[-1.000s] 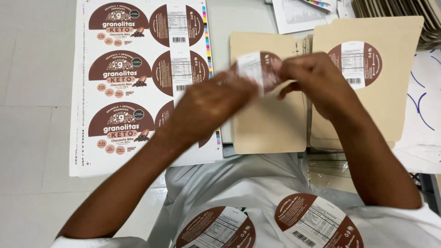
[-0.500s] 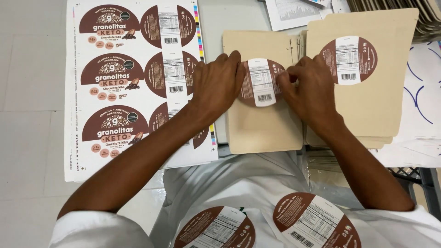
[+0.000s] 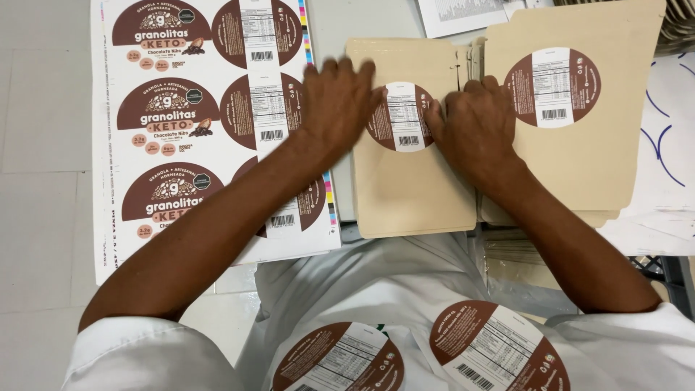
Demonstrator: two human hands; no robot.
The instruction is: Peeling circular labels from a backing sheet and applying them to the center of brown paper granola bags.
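Head view: a round brown-and-white sticker label [image 3: 400,116] is pressed flat onto the tan kraft paper pouch [image 3: 413,181] at centre. The left hand [image 3: 339,101] is laid flat at its 9 o'clock, fingers together; the right hand [image 3: 474,123] at 3 o'clock, knuckles bent. A white sheet of uncut brown labels [image 3: 210,123] is spread at 9 o'clock.

Place: a small packaging or labelling workroom.
Worktop: a pale grey flat table [image 3: 43,87], filling the view.
Nine o'clock: a large white printed sheet of round brown food labels [image 3: 181,123].
Centre: a flat tan paper pouch [image 3: 413,188] bearing a round brown sticker [image 3: 400,116].
Two o'clock: a stack of labelled tan pouches [image 3: 586,152].
Six o'clock: a white work coat [image 3: 362,289] with spare stickers stuck on.
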